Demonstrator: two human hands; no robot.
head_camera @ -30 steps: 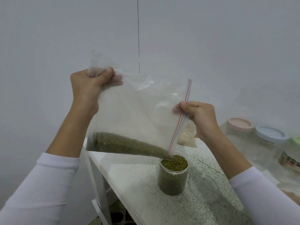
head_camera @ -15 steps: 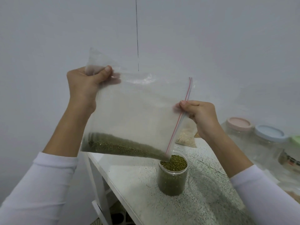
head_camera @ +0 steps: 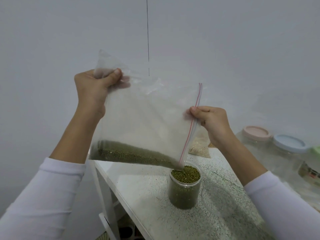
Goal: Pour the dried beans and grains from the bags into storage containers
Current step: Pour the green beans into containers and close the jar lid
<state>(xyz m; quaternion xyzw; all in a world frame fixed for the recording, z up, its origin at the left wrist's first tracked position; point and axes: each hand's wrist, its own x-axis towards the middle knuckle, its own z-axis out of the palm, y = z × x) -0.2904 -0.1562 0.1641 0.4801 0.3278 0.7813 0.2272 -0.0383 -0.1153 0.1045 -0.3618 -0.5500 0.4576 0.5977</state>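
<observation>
At centre frame, your left hand is pinching the zip bag corner high while your right hand is gripping its mouth, funnelling green beans into the nearly full jar.

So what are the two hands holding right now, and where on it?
Both hold the zip bag of green beans: the left hand grips its raised bottom corner, the right hand pinches the red zip edge beside the mouth.

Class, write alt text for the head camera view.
Two hands tilt a clear zip bag, pouring green beans into a nearly full clear jar on a speckled table. The left hand grips a raised corner; the right hand pinches the bag's opening.
</observation>
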